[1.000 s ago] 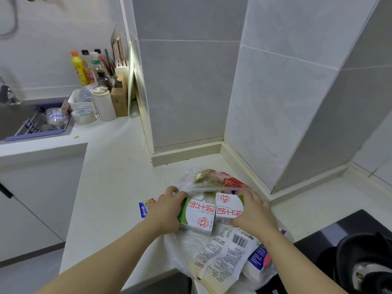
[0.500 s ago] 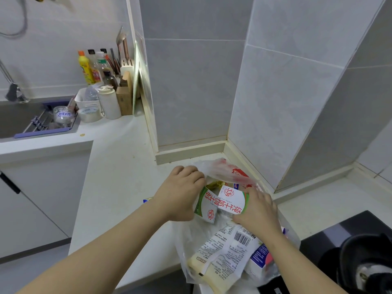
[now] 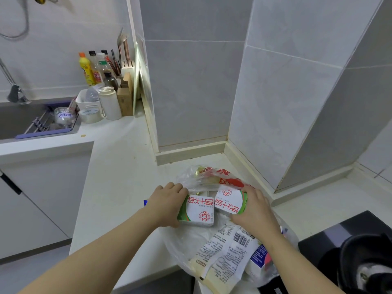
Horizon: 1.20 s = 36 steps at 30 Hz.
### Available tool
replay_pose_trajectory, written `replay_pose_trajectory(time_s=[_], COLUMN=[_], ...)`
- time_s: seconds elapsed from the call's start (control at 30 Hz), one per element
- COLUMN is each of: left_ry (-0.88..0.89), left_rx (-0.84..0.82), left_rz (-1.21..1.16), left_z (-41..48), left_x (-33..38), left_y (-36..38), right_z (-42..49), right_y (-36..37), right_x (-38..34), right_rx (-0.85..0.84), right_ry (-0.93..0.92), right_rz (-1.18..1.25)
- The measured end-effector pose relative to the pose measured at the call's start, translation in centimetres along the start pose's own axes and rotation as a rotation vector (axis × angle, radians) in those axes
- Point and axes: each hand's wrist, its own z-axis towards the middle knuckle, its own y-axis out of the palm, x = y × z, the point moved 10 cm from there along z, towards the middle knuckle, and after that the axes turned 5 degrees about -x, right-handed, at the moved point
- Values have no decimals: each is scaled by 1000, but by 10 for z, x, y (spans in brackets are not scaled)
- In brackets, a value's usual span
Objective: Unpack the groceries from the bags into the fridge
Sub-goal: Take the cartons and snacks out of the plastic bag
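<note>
A clear plastic grocery bag (image 3: 182, 240) lies on the white counter (image 3: 118, 170) near its front edge. My left hand (image 3: 165, 204) grips a green-and-white milk carton (image 3: 198, 211) over the bag. My right hand (image 3: 254, 211) grips a second milk carton (image 3: 229, 201) right beside the first. Behind them lies a red-and-yellow packet (image 3: 220, 177) in clear wrap. In front, inside the bag, lies a white bread packet (image 3: 222, 257) with a barcode label and a blue-and-white pack (image 3: 258, 257). No fridge is in view.
A sink (image 3: 19, 119) with a rack and a glass jar sits at the far left. Bottles, a white canister (image 3: 110, 105) and a knife block (image 3: 125, 98) crowd the counter's back corner. A black hob (image 3: 331, 236) with a dark pan (image 3: 367, 262) lies at the right. Grey tiled walls stand close behind.
Both hands have brought the two milk cartons down from a lifted, tilted pose to lie side by side over the bag. The view shifted slightly.
</note>
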Motion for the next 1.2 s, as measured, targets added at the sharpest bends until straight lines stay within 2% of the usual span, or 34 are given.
replay_pose_trajectory(time_s=[0.1,0.23,0.33,0.4,0.47,0.53,0.67,0.8,1.0,1.07,1.2], left_ry=[-50,-61,62,128,217,249,156,107,149,184,194], left_rx=[24,197,302,365,352,309,185,113,53,-35,-251], left_rz=[19,25,48,92,126,93,77,10,-268,-379,-788], left_z=[1,-6,-14,-17,-19,-17,-6,0,6,7,5], left_x=[3,6,19,29,42,46,39,33,42,44,45], left_y=[5,-20,-44,-59,-60,-57,-52,-46,-39,-31,-22], right_z=[-3,-9,-12,-13,-13,-13,-19,-31,-26,-26,-25], right_y=[-4,-16,-27,-29,-28,-28,-28,-39,-31,-30,-33], right_x=[-4,-1,-5,-7,-6,-5,-13,-21,-25,-27,-23], right_rx=[34,129,225,241,241,234,238,379,263,248,294], right_ry=[-43,-61,-104,-125,-124,-132,-186,-279,-306,-310,-290], right_rz=[21,144,258,253,235,226,237,231,246,247,274])
